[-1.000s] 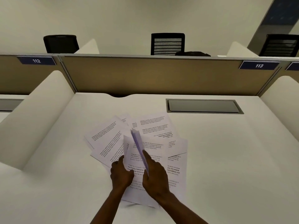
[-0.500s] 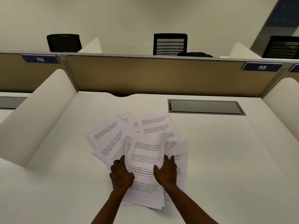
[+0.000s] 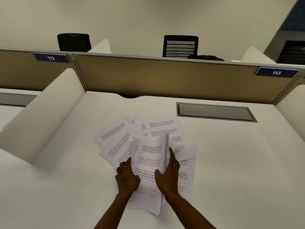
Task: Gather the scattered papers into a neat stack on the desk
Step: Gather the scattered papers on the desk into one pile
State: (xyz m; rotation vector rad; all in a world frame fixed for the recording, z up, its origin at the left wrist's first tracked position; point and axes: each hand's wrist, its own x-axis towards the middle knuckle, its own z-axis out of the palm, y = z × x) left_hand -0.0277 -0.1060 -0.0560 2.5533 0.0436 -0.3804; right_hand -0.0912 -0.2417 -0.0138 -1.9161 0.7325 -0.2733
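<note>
Papers [image 3: 115, 138] fanned on desk [image 3: 231, 162], overlapping, left of the hatch [image 3: 214, 112]. Left hand [image 3: 127, 177] flat on the pile's left edge, fingers spread. Right hand [image 3: 168, 176] just beside it, fingers clamped on a sheet [image 3: 162, 146] lifted edge-up.

Right hand [image 3: 167, 176] turned edge-on — top sheet [image 3: 153, 156] right side lifted; curled

Lifted sheet [image 3: 162, 146] blurs (motion), hiding right hand [image 3: 168, 177] fingertips.
</note>
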